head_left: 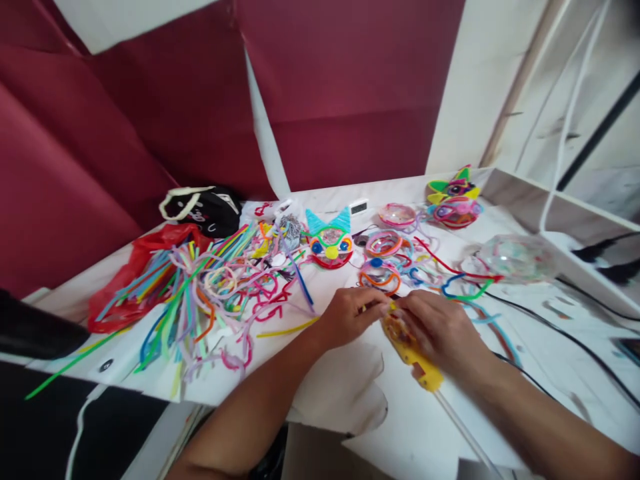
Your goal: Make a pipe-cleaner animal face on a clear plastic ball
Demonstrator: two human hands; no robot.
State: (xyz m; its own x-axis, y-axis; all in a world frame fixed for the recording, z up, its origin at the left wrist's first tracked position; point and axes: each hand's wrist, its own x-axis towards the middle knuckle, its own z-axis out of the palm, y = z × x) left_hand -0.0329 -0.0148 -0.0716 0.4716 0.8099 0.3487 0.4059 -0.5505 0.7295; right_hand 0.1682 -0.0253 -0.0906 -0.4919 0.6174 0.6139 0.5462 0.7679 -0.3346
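Observation:
My right hand (440, 330) is wrapped round a yellow glue gun (417, 357) whose glue stick (465, 433) sticks out toward me. Its nozzle end lies under the fingers, near the left fingertips. My left hand (350, 315) is curled, with fingertips pinched on something small at the gun's tip that I cannot make out. Just beyond the hands lies an orange and blue pipe-cleaner ring (380, 275). A finished cat face with blue ears (330, 241) sits farther back.
A big heap of coloured pipe cleaners (210, 287) covers the table's left, over a red plastic bag (135, 267). A black pouch (203, 208) lies behind it. Clear plastic domes (517, 257) and finished pieces (454, 197) are at the right. Black cables (560, 333) run along the right side.

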